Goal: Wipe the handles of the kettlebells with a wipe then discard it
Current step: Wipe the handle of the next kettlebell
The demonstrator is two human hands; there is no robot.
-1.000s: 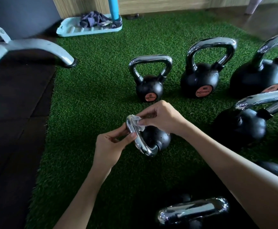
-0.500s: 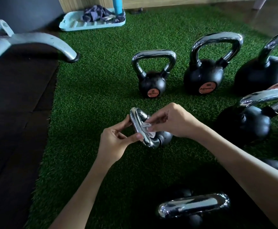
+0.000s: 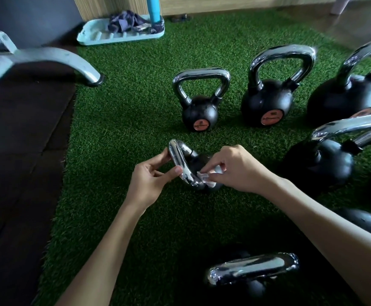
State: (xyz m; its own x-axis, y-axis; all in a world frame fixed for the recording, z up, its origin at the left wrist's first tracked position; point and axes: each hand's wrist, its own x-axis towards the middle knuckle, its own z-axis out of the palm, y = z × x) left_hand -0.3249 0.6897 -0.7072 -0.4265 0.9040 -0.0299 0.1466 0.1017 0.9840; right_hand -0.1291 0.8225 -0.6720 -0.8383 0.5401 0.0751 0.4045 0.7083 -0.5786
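A small black kettlebell lies tipped on the green turf in the middle, its chrome handle (image 3: 180, 162) turned toward me. My left hand (image 3: 151, 180) pinches that handle between thumb and fingers. My right hand (image 3: 235, 168) pinches a crumpled white wipe (image 3: 206, 176) against the lower end of the handle, near the ball. Several more black kettlebells with chrome handles stand around: a small one (image 3: 200, 111) behind, a larger one (image 3: 268, 104) to its right, and one close to me (image 3: 253, 270).
More kettlebells (image 3: 345, 93) crowd the right edge. A curved grey metal machine leg (image 3: 54, 60) rests at the turf's left border beside dark rubber flooring (image 3: 16, 151). A pale blue tray (image 3: 118, 35) with a cloth and a blue pole stands at the back.
My right hand has slid the wipe down the handle from its top toward the lower end near the ball. My left hand has kept its pinch on the handle.
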